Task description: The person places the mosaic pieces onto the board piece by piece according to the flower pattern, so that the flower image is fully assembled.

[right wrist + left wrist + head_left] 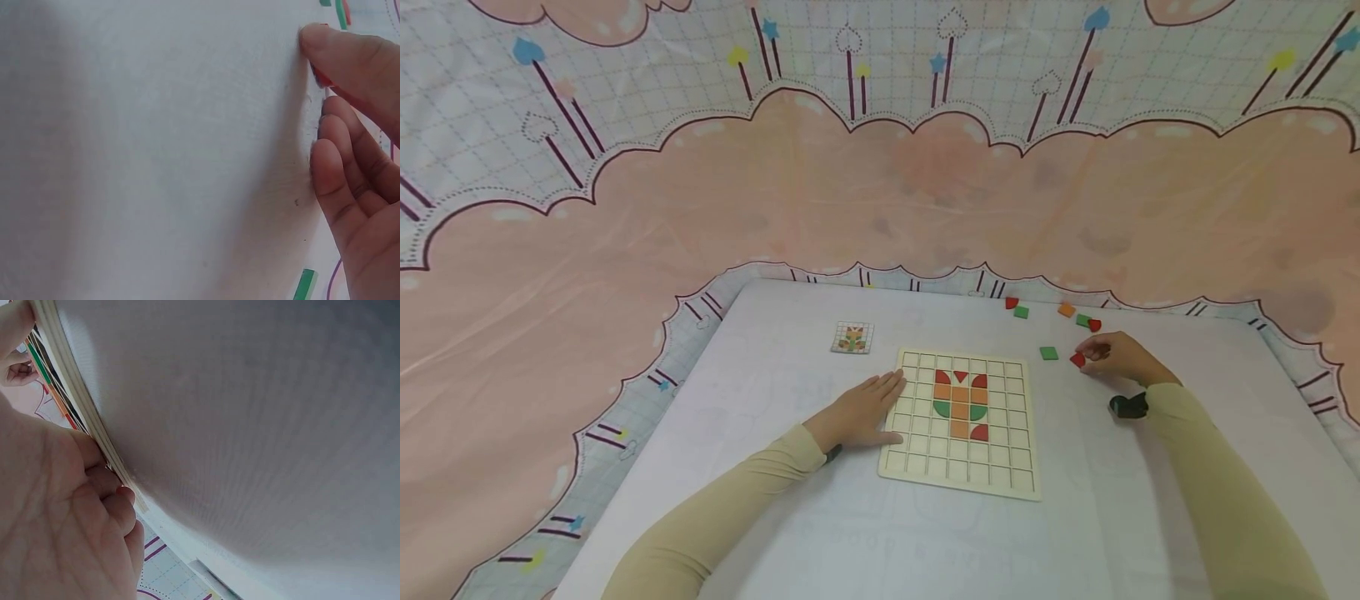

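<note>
A pale wooden grid board lies on the white table. Red, orange and green flat pieces fill some of its middle squares. My left hand rests along the board's left edge, fingers extended and thumb apart; the left wrist view shows its fingers against the board's side. Right of the board, my right hand pinches a small red piece low at the tabletop. Behind the thumb in the right wrist view, that red piece shows only in part. A green square lies just left of these fingers.
A small card with a coloured grid pattern lies beyond the board's left corner. Toward the table's far edge are loose pieces: a red one, a green one, an orange square, and a green one beside another red piece.
</note>
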Motion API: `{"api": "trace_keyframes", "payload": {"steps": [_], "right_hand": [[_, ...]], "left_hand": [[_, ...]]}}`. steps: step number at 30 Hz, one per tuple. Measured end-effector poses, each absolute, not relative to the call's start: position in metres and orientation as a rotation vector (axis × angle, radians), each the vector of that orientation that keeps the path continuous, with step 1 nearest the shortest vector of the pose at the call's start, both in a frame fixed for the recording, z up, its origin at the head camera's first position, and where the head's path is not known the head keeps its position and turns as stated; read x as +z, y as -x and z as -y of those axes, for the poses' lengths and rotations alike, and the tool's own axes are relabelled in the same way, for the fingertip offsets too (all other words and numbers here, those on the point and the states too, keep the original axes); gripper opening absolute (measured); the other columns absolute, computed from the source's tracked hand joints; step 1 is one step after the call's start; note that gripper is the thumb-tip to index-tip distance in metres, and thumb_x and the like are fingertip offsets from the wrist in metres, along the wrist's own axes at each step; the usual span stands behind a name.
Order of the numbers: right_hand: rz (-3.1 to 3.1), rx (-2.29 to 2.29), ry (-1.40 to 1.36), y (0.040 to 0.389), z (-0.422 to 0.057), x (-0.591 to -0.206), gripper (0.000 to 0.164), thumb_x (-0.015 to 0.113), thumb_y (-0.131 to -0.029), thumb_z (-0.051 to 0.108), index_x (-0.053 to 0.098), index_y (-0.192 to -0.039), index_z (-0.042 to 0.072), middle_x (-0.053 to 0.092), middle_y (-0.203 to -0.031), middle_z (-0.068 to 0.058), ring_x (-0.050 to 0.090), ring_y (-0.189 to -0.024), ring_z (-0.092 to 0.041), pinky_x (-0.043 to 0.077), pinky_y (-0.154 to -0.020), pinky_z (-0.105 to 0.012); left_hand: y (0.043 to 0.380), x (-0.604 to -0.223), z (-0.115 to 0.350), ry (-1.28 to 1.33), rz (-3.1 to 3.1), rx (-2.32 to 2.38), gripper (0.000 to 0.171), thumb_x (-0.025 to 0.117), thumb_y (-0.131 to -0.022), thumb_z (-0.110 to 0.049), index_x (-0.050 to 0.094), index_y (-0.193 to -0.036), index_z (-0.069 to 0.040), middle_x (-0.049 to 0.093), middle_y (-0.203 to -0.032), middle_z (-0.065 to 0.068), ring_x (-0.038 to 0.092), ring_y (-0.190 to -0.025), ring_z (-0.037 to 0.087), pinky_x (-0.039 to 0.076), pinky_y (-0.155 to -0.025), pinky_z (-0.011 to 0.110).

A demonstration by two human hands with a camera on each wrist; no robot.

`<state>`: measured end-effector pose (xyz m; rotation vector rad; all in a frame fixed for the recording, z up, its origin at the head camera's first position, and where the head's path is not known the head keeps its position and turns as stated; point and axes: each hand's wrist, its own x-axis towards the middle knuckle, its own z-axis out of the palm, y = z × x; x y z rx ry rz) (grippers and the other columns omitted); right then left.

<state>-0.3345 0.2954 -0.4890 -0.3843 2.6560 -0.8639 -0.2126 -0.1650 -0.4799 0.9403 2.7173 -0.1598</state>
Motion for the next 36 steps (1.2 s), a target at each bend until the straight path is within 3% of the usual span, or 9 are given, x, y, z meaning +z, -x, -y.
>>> {"api": "trace_keyframes", "payload": {"steps": [10,16,20,28,36], "right_hand": [[-2.671,-0.855,0.439,0.326,-0.286,-0.484,0.038,0.074,-0.079,0.013,0.064,-0.111,-0.005,0.068,-0.102,-0.017,0.061,-0.092,-0.023,0.053,-0.078,-0.028],[-2.684,-0.889,0.548,0.319,-0.266,-0.477,0.036,0.074,-0.079,0.012,0.066,-0.11,-0.002,0.068,-0.1,-0.013,0.058,-0.085,-0.013,0.05,-0.072,-0.018],[-2.665,-0.946,0.61,0.313,-0.247,-0.471,0.034,0.075,-0.078,0.014,0.067,-0.108,0.0,0.067,-0.1,-0.013,0.056,-0.082,-0.011,0.049,-0.07,-0.017],[-2.609,-0.922,0.717,0.299,-0.195,-0.463,0.032,0.075,-0.078,0.015,0.069,-0.108,0.006,0.067,-0.103,-0.008,0.055,-0.089,-0.018,0.052,-0.081,-0.03],[-2.468,-0.948,0.968,0.275,-0.142,-0.456,0.029,0.076,-0.077,0.011,0.07,-0.105,0.007,0.067,-0.101,-0.006,0.058,-0.085,-0.015,0.055,-0.081,-0.03]], "left_hand": [[0.213,-0.481,0.165,-0.941,-2.717,-0.161,0.092,0.041,-0.09,-0.064,0.01,-0.151,-0.003,0.007,-0.159,0.011,0.011,-0.147,0.022,0.016,-0.121,0.034],[0.214,-0.482,0.164,-0.939,-2.715,-0.175,0.092,0.041,-0.09,-0.064,0.011,-0.151,-0.003,0.008,-0.159,0.012,0.011,-0.147,0.022,0.016,-0.121,0.034],[0.214,-0.482,0.164,-0.941,-2.717,-0.178,0.091,0.041,-0.09,-0.064,0.011,-0.151,-0.003,0.008,-0.159,0.012,0.011,-0.147,0.022,0.016,-0.121,0.034],[0.214,-0.481,0.164,-0.947,-2.723,-0.171,0.091,0.041,-0.09,-0.064,0.012,-0.151,-0.003,0.009,-0.159,0.012,0.013,-0.147,0.023,0.017,-0.12,0.035],[0.214,-0.481,0.164,-0.943,-2.716,-0.162,0.091,0.041,-0.09,-0.064,0.011,-0.151,-0.003,0.008,-0.159,0.012,0.011,-0.147,0.023,0.015,-0.121,0.035]]}}
